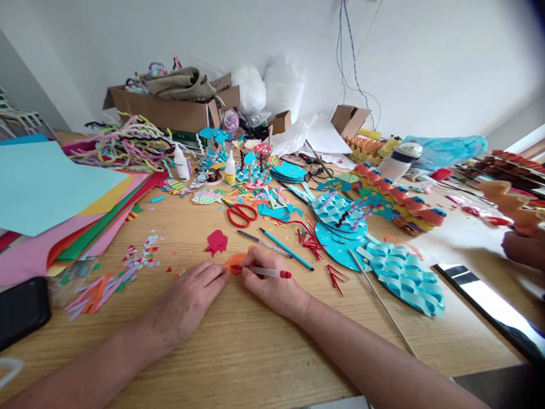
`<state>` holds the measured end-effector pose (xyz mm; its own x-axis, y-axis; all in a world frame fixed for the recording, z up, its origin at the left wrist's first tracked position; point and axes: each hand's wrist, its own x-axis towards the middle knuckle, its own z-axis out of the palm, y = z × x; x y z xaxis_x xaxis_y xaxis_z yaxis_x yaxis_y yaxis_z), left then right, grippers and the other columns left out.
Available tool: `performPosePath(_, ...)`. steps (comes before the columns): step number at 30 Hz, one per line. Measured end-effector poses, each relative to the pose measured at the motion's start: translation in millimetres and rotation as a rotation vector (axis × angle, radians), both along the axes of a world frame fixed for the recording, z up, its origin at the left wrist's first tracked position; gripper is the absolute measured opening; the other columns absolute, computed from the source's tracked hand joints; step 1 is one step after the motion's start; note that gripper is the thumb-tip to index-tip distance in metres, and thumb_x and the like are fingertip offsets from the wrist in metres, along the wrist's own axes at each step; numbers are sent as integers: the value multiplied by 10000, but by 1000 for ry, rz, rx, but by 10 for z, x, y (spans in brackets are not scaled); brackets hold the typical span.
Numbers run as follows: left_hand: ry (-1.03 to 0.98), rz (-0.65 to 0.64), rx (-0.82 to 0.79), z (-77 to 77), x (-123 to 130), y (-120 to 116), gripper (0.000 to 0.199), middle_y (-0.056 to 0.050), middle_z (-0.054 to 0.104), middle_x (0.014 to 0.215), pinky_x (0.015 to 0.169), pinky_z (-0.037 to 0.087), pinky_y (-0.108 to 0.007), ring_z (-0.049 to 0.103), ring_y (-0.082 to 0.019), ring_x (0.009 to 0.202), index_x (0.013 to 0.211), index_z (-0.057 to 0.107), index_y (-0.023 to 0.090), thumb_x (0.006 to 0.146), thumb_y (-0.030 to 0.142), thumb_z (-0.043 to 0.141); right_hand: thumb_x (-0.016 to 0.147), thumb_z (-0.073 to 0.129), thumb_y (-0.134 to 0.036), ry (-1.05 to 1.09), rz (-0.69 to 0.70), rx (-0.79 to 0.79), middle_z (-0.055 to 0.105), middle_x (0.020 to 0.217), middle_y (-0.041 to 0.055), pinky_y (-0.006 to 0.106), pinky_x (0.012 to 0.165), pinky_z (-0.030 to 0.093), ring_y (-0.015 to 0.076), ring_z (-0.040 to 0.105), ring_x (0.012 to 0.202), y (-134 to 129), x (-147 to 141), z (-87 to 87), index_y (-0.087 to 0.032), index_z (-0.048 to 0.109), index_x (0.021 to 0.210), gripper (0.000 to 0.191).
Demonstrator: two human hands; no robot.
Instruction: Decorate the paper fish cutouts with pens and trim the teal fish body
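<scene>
My right hand [276, 287] grips a red felt-tip pen [268, 273], its clear barrel ending in a red plug. The pen's tip is over a small orange paper cut-out [234, 262] with drawn lines, partly hidden by my fingers. Pressed together, the fingertips of my left hand [189, 298] hold that cut-out's left edge down on the table. Just beyond lie a dark pink paper fish [216, 242], a grey pen [264, 243], a blue pen [287, 249] and red-handled scissors [242, 215].
Coloured paper sheets [55, 187] and a black phone [23, 312] lie at left, near paper scraps [142, 250]. Glue bottles [230, 170] stand behind. Blue woven-paper fish [406, 275], a wooden stick [383, 304] and another person's hand [522, 247] are at right.
</scene>
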<state>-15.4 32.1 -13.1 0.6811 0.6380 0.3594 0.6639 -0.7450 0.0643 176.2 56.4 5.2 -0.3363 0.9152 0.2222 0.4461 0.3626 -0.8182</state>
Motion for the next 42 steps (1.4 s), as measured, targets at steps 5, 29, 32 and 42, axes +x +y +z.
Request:
performPosePath(5,3,-7,-1,4,3,4,440,-102,614,1029,829,523,-341,542,-201,964,1106,582,99,819,-19,271,669,487,-88,-9,-9,19,517,591,-32,191,503,349,86,428,523,8,-4,-2,-184,486,638,101)
performPosePath(29,-39,4,-58,-7,-4,5,469,-70,613,1036,846,513,-336,541,-187,970,1122,585,166,814,-10,279,688,489,-84,-6,-29,-37,517,582,-39,182,468,332,79,422,496,-9,1,7,-184,504,669,102)
performPosePath(32,-33,2,-44,-14,-4,9,462,-71,614,1034,845,512,-328,542,-186,967,1114,587,158,814,-13,281,685,487,-81,-6,-24,-32,521,592,-35,184,476,338,81,427,503,-10,-3,5,-184,508,668,107)
performPosePath(42,5,-3,0,13,-1,-11,430,-97,615,1031,828,526,-331,544,-196,965,1100,585,103,823,-16,277,684,483,-83,8,-9,-35,522,601,-34,190,488,343,84,431,510,-1,5,-5,-185,503,663,105)
